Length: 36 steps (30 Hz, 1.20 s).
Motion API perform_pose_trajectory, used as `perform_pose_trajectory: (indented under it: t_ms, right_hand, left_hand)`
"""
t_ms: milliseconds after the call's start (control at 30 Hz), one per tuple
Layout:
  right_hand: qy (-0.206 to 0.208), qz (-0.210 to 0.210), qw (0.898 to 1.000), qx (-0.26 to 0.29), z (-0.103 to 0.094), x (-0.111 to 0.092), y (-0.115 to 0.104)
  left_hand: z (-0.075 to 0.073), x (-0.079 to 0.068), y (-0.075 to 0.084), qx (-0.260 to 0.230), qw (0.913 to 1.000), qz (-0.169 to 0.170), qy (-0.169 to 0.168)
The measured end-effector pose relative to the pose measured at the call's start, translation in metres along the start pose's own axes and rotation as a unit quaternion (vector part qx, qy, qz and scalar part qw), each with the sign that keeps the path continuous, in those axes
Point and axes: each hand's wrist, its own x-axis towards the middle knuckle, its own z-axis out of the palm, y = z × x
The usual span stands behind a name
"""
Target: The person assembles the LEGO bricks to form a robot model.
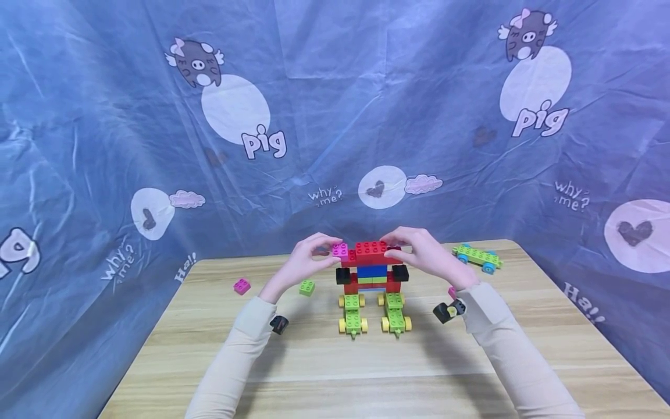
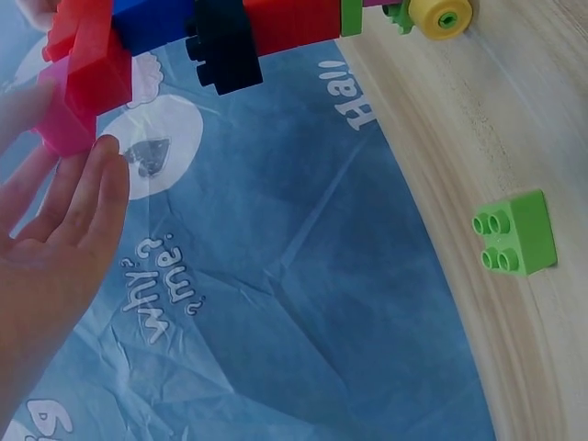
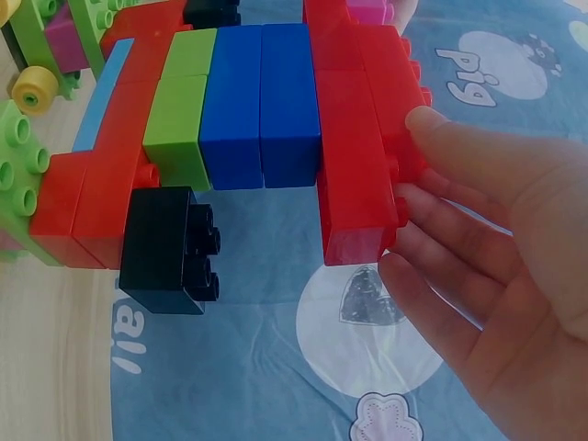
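In the head view, a built figure of toy building bricks stands mid-table on two green wheeled bases (image 1: 353,321) with yellow wheels. It has blue bricks (image 1: 372,272) in its middle, a black brick (image 1: 342,276) jutting out on each side, and red bricks across the top. My left hand (image 1: 309,259) pinches a pink brick (image 1: 340,250) at the top row's left end, against the red brick (image 2: 101,69) beside it. Thumb in front and fingers behind, my right hand (image 1: 421,250) holds the long red brick (image 1: 370,249) on top, near its right end.
A loose pink brick (image 1: 242,286) and a green brick (image 1: 306,287) lie left of the figure. At the back right stands a green wheeled base (image 1: 477,256) with blue wheels. Another pink brick (image 1: 452,292) shows beside the right wrist. A blue printed cloth (image 1: 335,116) hangs behind the table.
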Motion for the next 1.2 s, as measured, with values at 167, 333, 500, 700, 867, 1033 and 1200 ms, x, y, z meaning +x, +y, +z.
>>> perform_pose_trajectory:
  t_ms: [167, 333, 500, 700, 867, 1033, 1200]
  right_hand:
    - [0.000, 0.000, 1.000, -0.003, 0.001, 0.001, 0.000]
    - [0.003, -0.002, 1.000, -0.013, 0.001, 0.001, 0.001]
    - [-0.006, 0.002, 1.000, -0.014, 0.000, 0.002, 0.001]
    - [-0.007, 0.000, 1.000, -0.015, 0.000, 0.002, 0.000]
    - [-0.006, -0.004, 1.000, -0.016, 0.003, 0.002, 0.002]
    - [-0.005, -0.005, 1.000, -0.017, 0.003, 0.002, 0.003]
    - [0.000, -0.009, 1.000, -0.022, 0.002, 0.002, 0.004]
  left_hand:
    - [-0.004, -0.004, -0.003, -0.003, 0.9999, -0.011, 0.005]
    - [-0.013, -0.011, -0.008, -0.008, 0.9996, -0.020, 0.019]
    - [-0.025, -0.023, -0.017, -0.006, 0.9987, -0.039, 0.033]
    - [-0.045, -0.040, -0.034, 0.004, 0.9969, -0.045, 0.065]
    - [-0.062, -0.058, -0.056, 0.010, 0.9920, -0.073, 0.103]
    - [-0.075, -0.077, -0.077, 0.007, 0.9861, -0.118, 0.117]
    - [-0.086, -0.090, -0.087, 0.038, 0.9809, -0.153, 0.113]
